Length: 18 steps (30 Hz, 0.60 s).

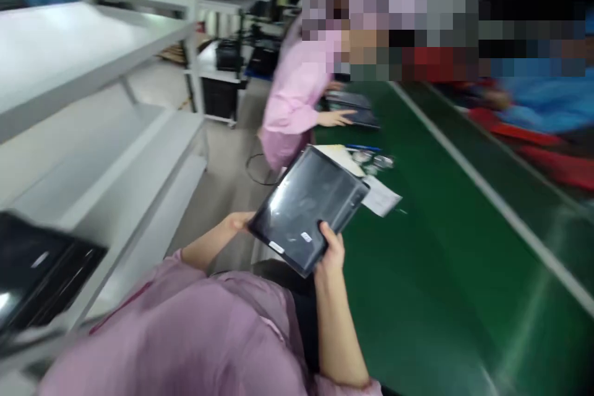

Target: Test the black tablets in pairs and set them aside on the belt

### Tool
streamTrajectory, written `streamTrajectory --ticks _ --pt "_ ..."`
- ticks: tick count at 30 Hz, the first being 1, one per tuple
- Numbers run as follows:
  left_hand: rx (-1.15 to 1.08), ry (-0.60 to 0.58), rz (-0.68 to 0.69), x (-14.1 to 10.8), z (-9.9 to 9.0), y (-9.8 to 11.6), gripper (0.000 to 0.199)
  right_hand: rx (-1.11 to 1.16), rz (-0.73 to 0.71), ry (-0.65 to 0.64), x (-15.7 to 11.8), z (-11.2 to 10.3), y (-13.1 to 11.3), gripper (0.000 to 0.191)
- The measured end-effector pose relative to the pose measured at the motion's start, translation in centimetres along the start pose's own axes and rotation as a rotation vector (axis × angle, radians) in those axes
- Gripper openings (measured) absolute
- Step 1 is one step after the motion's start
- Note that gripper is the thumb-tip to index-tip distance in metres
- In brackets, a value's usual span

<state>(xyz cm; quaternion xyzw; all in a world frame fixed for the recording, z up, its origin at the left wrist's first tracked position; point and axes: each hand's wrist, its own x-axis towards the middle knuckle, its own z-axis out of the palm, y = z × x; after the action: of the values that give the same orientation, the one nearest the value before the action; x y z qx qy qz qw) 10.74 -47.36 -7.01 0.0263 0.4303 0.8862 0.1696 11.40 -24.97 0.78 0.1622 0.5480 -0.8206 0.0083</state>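
A flat black panel (309, 201) with a glossy, film-like surface and small white labels is held tilted in front of my body. It looks like a laptop lid or screen, but I cannot tell which. My left hand (240, 221) grips its left corner, with most of the fingers hidden beneath. On the right edge, the thumb of my right hand (331, 250) lies over the top face while the other fingers pass underneath. Beyond the panel, a cream sheet (336, 158) and a white printed paper (381, 195) lie on the green work surface (417, 272).
A co-worker in a pink top (297, 86) handles a dark flat device (355, 108) farther along the bench. Grey metal shelving (158, 130) stands at the left, with dark film-covered panels (41, 272) on it. Small clear items (383, 162) and a blue pen (364, 147) lie near the papers.
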Motion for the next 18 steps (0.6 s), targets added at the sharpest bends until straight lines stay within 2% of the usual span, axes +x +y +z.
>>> streamTrajectory --ticks 2,3,5,7,10,13,16,18 --pt "-0.032 0.075 0.066 -2.2 -1.0 1.7 0.110 -0.081 0.068 -0.071 0.8 1.2 1.5 0.056" --pt "-0.024 0.095 0.094 -3.1 -1.2 2.2 0.114 -0.138 0.086 -0.124 1.1 1.5 2.2 0.057" --pt "0.079 0.166 0.183 -4.5 -1.0 2.6 0.107 -0.258 0.119 -0.256 1.6 1.7 3.7 0.057" --pt "0.259 0.310 0.310 -5.3 -0.2 2.3 0.092 -0.331 0.160 -0.357 1.7 1.5 5.1 0.057" --pt "0.472 0.545 0.451 -5.8 1.0 1.2 0.074 -0.331 0.197 -0.384 1.8 1.4 6.8 0.057" --pt "0.433 0.671 0.440 -6.1 1.1 0.7 0.070 -0.324 0.233 -0.429 2.6 2.2 8.2 0.058" --pt "0.260 0.779 0.379 -7.5 0.1 1.4 0.068 -0.240 0.279 -0.626 4.2 3.2 9.1 0.061" --pt "0.150 0.898 0.365 -10.1 -1.0 3.2 0.064 -0.161 0.336 -0.770 5.5 3.6 9.3 0.060"
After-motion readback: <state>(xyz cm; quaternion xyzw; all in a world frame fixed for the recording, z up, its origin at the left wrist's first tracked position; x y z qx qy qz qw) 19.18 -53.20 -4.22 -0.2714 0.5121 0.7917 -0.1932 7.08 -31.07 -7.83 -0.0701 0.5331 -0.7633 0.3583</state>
